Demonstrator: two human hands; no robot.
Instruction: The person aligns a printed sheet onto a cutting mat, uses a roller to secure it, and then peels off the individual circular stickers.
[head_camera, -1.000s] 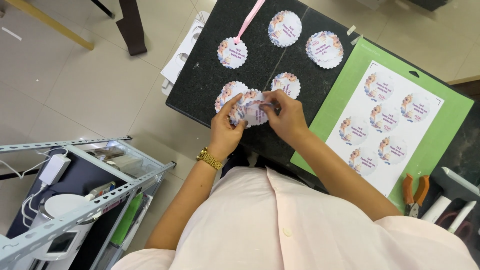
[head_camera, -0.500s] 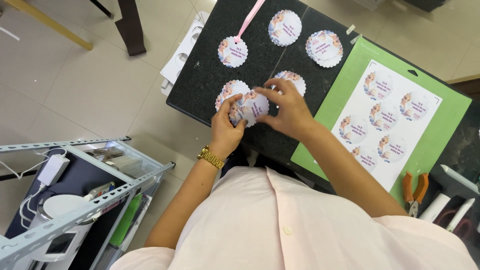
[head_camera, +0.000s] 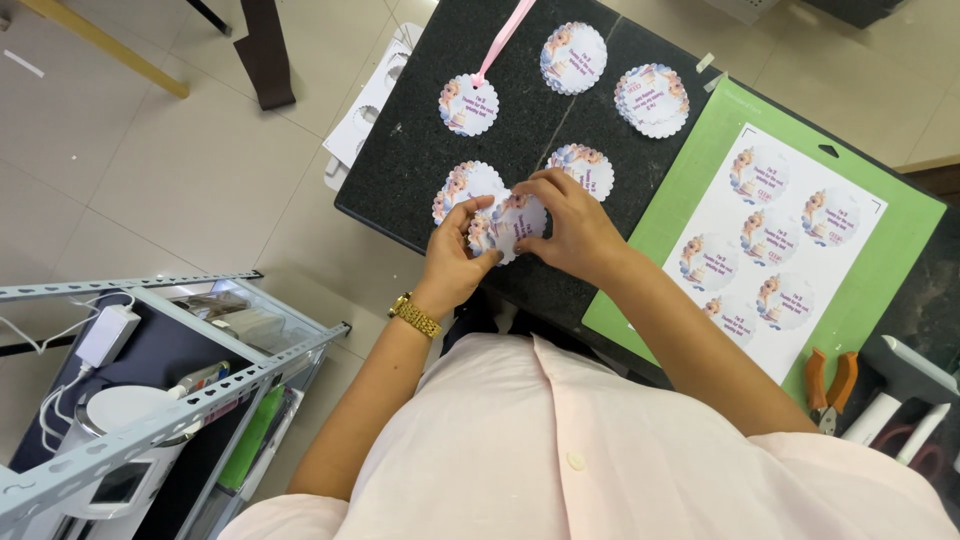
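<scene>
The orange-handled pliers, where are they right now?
In the head view, the pliers lie at the lower right, just off the green mat's bottom corner, beside white tools, far from both hands.

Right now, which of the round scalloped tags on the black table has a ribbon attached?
The tag at the far left of the back row: a pink ribbon runs from its top. The others have none.

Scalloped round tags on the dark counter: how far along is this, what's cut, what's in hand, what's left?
Done: four cut stacks or tags lie on the dark counter, one tag with a pink ribbon. In hand: the left hand and right hand both pinch one scalloped tag above the counter edge. Left: the printed sheet on the green mat shows six rounds not yet lifted out.
</scene>
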